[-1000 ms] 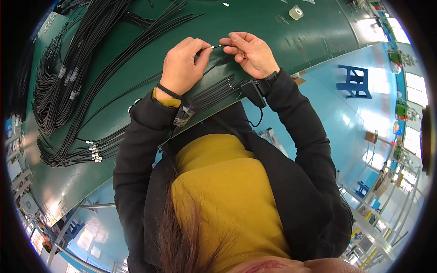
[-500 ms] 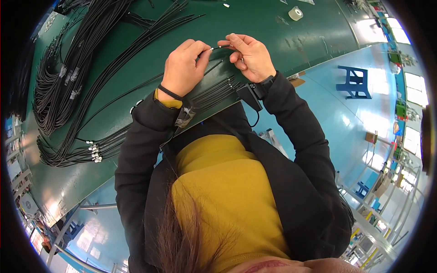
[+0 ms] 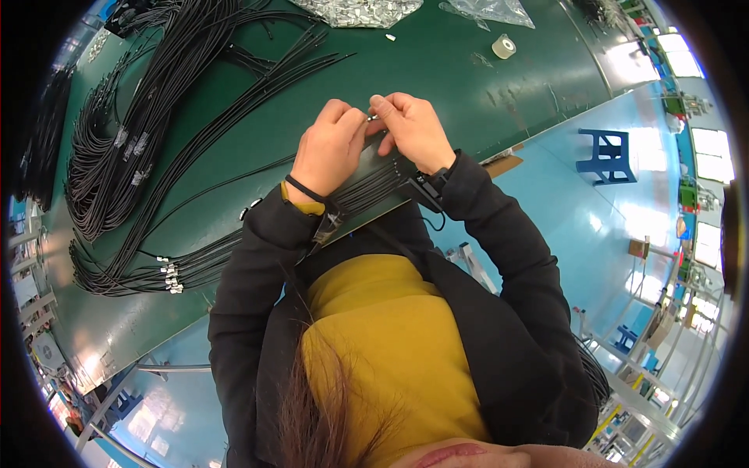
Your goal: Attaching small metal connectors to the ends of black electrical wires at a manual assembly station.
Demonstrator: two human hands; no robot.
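Note:
My left hand is closed in a pinch on a thin black cable near its end. Facing it, my right hand pinches that same end, the fingertips of both hands almost meeting. A small pale piece shows between the fingers, too small to make out. Below my wrists, a row of black cables lies along the near table edge. White connectors sit on several cables to the left of my left sleeve.
A thick bundle of black cables bound with clear tape covers the green table's left side. At the back lie a bag of small whitish parts, a clear plastic bag and a tape roll. A blue stool stands on the floor at right.
Both hands have come closer together and nearer to me, closing the gap along the cable end. The view has shifted slightly, so more of the table's back shows.

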